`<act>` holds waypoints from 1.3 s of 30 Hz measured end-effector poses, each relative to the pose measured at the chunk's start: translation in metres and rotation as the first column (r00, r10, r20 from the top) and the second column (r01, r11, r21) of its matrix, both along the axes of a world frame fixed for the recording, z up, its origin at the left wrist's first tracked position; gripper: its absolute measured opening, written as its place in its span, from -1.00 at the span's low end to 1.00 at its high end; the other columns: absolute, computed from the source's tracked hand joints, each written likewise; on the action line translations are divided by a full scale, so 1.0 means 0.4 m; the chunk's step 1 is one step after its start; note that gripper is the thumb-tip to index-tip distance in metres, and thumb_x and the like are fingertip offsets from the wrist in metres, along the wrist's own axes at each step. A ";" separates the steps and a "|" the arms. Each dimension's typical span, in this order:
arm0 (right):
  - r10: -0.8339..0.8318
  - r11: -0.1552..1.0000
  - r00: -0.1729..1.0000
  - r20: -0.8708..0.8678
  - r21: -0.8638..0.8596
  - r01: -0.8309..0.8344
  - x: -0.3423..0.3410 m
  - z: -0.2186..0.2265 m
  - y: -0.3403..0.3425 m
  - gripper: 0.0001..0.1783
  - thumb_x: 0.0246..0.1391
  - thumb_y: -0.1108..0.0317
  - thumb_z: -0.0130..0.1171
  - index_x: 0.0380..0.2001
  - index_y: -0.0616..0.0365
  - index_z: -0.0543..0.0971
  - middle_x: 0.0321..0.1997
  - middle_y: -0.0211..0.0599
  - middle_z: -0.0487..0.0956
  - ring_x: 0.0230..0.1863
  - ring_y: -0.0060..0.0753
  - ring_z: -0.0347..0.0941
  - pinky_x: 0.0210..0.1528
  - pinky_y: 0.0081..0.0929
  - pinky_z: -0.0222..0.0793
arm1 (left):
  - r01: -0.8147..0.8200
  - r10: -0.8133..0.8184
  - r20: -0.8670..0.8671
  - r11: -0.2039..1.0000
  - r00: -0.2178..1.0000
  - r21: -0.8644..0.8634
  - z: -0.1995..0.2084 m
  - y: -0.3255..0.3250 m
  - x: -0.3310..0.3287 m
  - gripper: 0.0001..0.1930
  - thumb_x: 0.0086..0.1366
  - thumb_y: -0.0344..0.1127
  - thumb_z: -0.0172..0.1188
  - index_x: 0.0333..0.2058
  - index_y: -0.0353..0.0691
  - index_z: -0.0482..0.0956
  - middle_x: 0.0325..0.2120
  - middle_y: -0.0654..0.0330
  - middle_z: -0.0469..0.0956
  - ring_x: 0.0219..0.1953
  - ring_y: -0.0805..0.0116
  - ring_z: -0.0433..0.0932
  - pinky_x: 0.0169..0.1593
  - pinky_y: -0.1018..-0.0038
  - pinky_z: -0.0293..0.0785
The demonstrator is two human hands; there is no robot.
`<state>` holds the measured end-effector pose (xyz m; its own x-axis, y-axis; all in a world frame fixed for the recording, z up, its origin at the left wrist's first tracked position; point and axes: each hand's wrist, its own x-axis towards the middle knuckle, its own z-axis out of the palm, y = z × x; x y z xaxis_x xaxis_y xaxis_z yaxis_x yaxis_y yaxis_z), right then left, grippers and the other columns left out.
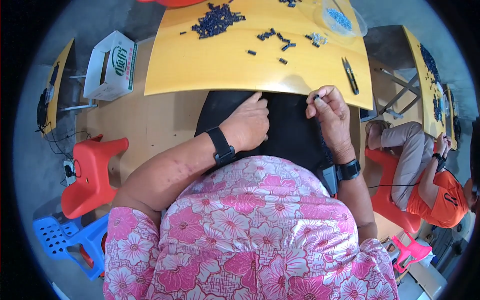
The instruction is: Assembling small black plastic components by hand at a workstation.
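Note:
My right hand (331,107) is raised at the table's front edge, thumb and forefinger pinching a small black part (316,96). My left hand (251,122) rests low over my dark-trousered lap, just below the table edge. Its fingers are curled in, and whatever they may hold is hidden. On the yellow table (210,70), several small black tube-like parts (283,61) lie loose beyond my hands. A larger heap of black parts (215,21) sits farther left. To the right of these lies a pair of black thread snips (350,76).
Silvery bits (318,38) lie near a clear bowl of blue pieces (340,19). A white carton (110,66) and a red stool (89,175) stand left, above a blue stool (75,240). On the right, a person in orange (439,204) sits at another table (425,75).

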<state>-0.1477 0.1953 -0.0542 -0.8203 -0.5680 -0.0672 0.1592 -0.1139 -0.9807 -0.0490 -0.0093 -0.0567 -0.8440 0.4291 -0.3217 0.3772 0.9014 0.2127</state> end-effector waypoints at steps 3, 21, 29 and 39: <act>0.034 0.999 0.999 0.000 -0.021 -0.034 0.009 -0.001 0.001 -0.93 0.25 0.53 -0.01 -0.21 0.17 0.39 -0.29 -0.34 0.53 -0.36 -0.57 0.43 -0.19 -0.57 0.39 | 0.056 -0.052 0.054 0.995 0.997 -0.077 -0.014 0.014 0.004 -0.73 0.16 -0.18 0.16 -0.39 -0.22 0.75 -0.23 0.14 0.63 0.05 0.17 0.41 0.38 0.20 0.01; 0.133 0.983 0.961 0.242 -0.160 -0.096 0.018 0.032 -0.018 -0.91 0.21 0.48 0.06 -0.21 0.12 0.48 -0.29 -0.34 0.53 -0.36 -0.56 0.38 -0.21 -0.57 0.34 | -0.077 0.099 -0.089 0.971 0.991 0.224 -0.009 -0.007 0.013 -0.82 0.08 -0.26 0.18 -0.58 -0.18 0.68 -0.54 0.16 0.56 -0.26 0.19 0.52 0.24 0.15 0.23; 0.230 0.962 0.936 0.268 -0.206 -0.177 0.042 0.044 -0.049 -0.94 0.20 0.46 0.12 -0.25 0.11 0.50 -0.37 -0.47 0.45 -0.42 -0.64 0.29 -0.34 -0.66 0.24 | -0.471 0.541 0.271 0.272 0.796 0.839 0.068 -0.016 0.026 -0.84 0.23 -0.42 0.28 -0.22 -0.28 0.69 -0.36 0.22 0.68 -0.34 0.51 0.60 -0.21 0.56 0.50; 0.181 0.984 0.978 0.107 -0.013 -0.180 0.056 0.049 -0.080 -0.90 0.19 0.51 0.17 -0.23 0.13 0.49 -0.34 -0.53 0.51 -0.42 -0.75 0.30 -0.37 -0.74 0.26 | -0.607 0.312 0.610 -0.120 0.728 0.786 0.047 -0.023 0.007 -0.79 0.35 -0.28 0.24 -0.22 -0.33 0.66 -0.43 0.34 0.59 -0.37 0.64 0.47 -0.24 0.66 0.42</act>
<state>-0.1251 0.1632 -0.0348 -0.6924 -0.7063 -0.1473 0.2818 -0.0767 -0.9564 -0.0461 -0.0186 -0.0377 -0.9775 -0.0119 -0.2106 -0.2046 -0.1905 0.9601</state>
